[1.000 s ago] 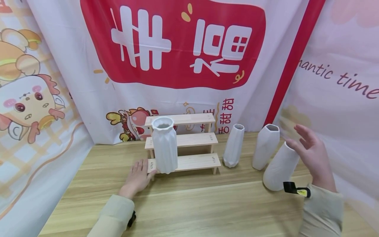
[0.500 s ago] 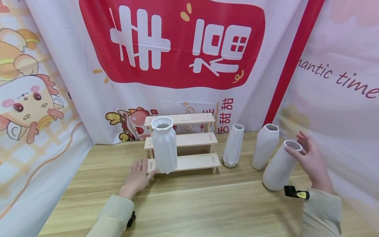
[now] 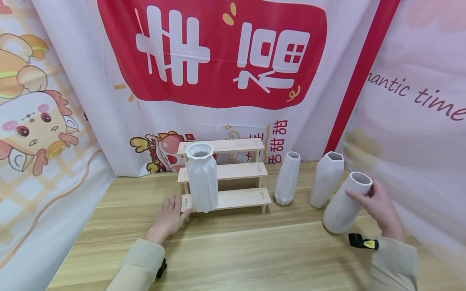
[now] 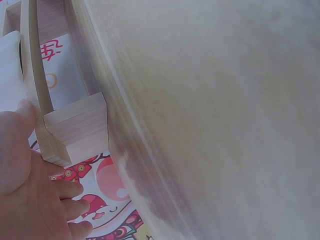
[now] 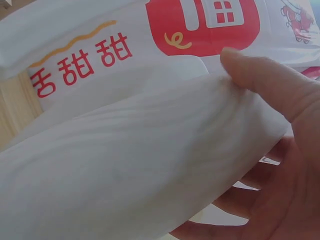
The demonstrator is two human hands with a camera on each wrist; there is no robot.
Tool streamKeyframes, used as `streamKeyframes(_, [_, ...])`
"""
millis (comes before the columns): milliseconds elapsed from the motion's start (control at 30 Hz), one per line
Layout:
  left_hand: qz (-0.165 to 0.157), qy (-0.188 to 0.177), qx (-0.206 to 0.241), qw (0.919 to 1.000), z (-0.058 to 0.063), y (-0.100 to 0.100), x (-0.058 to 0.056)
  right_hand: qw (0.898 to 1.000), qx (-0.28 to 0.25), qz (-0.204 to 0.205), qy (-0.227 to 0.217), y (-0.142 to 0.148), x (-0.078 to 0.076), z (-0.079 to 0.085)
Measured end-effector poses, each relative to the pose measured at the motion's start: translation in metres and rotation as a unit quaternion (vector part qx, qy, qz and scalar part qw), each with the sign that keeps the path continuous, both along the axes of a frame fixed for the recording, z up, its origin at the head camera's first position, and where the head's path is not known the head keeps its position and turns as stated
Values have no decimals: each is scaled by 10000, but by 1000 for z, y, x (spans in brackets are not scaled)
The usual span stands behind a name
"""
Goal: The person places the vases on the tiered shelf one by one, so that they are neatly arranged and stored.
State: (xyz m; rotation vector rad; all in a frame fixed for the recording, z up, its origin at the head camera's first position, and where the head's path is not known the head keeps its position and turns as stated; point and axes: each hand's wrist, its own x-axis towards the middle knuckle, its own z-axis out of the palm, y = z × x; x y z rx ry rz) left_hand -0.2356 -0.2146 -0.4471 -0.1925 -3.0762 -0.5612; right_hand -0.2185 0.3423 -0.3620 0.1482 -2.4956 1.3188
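Observation:
In the head view my right hand (image 3: pixel 382 208) grips a white vase (image 3: pixel 341 210) with a round mouth near its top, thumb on the near side and fingers behind. The right wrist view shows the vase's faintly grooved wall (image 5: pixel 125 155) between thumb and fingers. My left hand (image 3: pixel 168 218) rests at the left end of the lowest step of a three-tier wooden display stand (image 3: pixel 240 198). Its thumb touches the step's edge, and the other fingers lie fairly straight beside the end. A fluted white vase (image 3: pixel 204 182) with a wavy rim stands upright on that lowest step, by the thumb.
A slim faceted white vase (image 3: pixel 287 180) stands on the wooden table (image 3: pixel 255 254), right of the stand. Between it and the held vase is an angular white vase (image 3: pixel 327 178), close to the held one. Printed cloth (image 3: pixel 218 95) hangs behind and on both sides.
My right hand has come down and in from the right onto the round-mouthed vase, its fingers closing around the upper part. The left hand and the fluted vase have kept their places.

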Motion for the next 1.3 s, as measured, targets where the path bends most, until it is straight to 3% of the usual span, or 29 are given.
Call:
streamKeyframes(400, [-1, 13, -46, 10000, 1, 0, 1, 9994, -70, -50, 334, 2, -3, -7])
streamKeyframes(1300, [-29, 74, -101, 9999, 2, 1, 2, 9992, -74, -190, 357, -12, -2, 2])
